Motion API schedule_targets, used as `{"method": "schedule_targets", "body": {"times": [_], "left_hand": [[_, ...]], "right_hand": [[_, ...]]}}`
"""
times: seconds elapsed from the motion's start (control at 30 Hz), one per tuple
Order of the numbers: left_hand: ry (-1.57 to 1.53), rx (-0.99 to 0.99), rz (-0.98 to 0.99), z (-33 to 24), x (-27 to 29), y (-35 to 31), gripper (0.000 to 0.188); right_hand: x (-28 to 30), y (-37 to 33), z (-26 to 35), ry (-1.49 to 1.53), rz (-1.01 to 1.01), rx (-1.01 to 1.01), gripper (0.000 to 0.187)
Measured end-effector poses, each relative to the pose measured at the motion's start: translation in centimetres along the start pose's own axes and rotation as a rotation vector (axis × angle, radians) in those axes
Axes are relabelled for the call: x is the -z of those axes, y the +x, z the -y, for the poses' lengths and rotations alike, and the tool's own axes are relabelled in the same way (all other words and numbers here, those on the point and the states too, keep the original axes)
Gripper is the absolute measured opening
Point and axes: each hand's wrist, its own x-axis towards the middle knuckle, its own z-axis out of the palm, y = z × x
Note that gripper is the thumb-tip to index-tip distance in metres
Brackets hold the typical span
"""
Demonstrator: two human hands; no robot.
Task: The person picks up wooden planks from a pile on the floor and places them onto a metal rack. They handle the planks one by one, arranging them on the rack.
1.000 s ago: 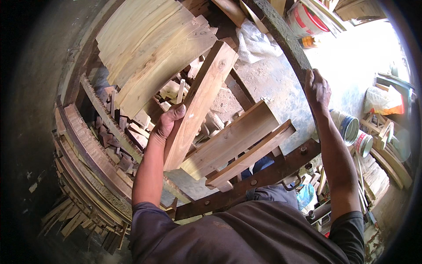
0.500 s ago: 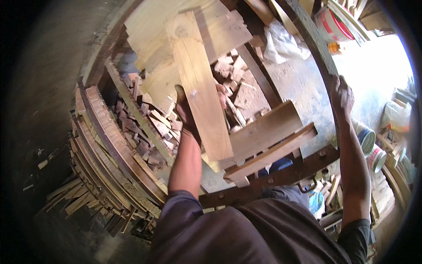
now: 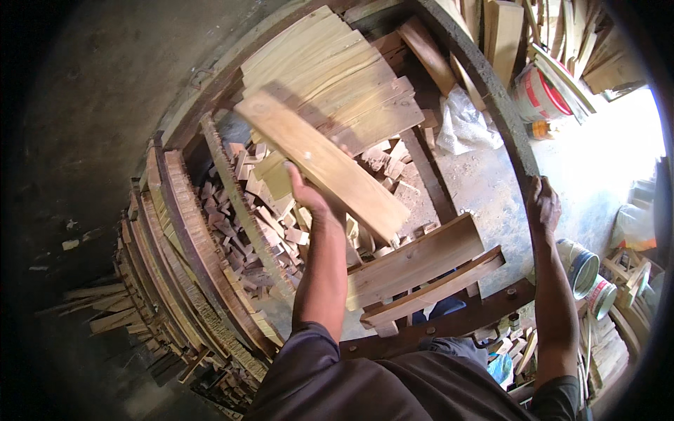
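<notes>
A pale wooden board (image 3: pixel 330 168) is in my left hand (image 3: pixel 307 191), tilted from upper left to lower right, with the thumb on its near edge and most fingers hidden beneath. My right hand (image 3: pixel 544 203) is closed round a dark frame bar (image 3: pixel 511 137) at the right. Beyond the held board lies a stack of wide pale planks (image 3: pixel 337 77), staggered at their ends. Closer to my body, a wide board (image 3: pixel 421 261) and a narrower wooden strip (image 3: pixel 439 288) rest across the frame.
Wood offcuts (image 3: pixel 235 224) heap up inside the frame. Long stacked boards (image 3: pixel 203 238) stand along the left. A clear plastic bag (image 3: pixel 460 123), a white-and-red bucket (image 3: pixel 537 95) and paint tins (image 3: pixel 579 266) are on the right. A dark crossbeam (image 3: pixel 449 316) runs before my body.
My left hand has turned the board from nearly lengthwise to a slant, its far end swinging left and its near end right. My right hand still grips the bar.
</notes>
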Motion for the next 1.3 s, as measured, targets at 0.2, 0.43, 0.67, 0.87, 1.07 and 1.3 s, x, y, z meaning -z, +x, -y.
{"method": "schedule_targets", "body": {"times": [0.2,0.43,0.67,0.87,1.07,1.3], "left_hand": [[-0.19,-0.222,-0.139,-2.0,-2.7,3.1,0.063],[1.576,-0.45,0.354,-0.7,-3.0,2.2,0.084],[2.185,-0.774,0.668,1.5,3.5,6.3,0.083],[1.979,-0.738,0.672,4.8,5.3,1.9,0.088],[2.003,-0.377,0.866,4.5,3.5,-8.6,0.064],[1.661,-0.65,0.545,1.3,4.0,1.5,0.051]], "right_hand": [[-0.2,0.1,-0.2,0.003,-0.041,0.054,0.021],[0.5,0.1,0.5,0.033,0.03,-0.018,0.021],[1.2,0.1,1.4,0.062,0.042,-0.006,0.032],[1.5,0.1,1.9,0.051,0.067,-0.049,0.036],[1.9,0.0,1.8,0.081,0.119,-0.065,0.046],[1.2,0.2,1.5,0.042,0.097,-0.046,0.044]]}}
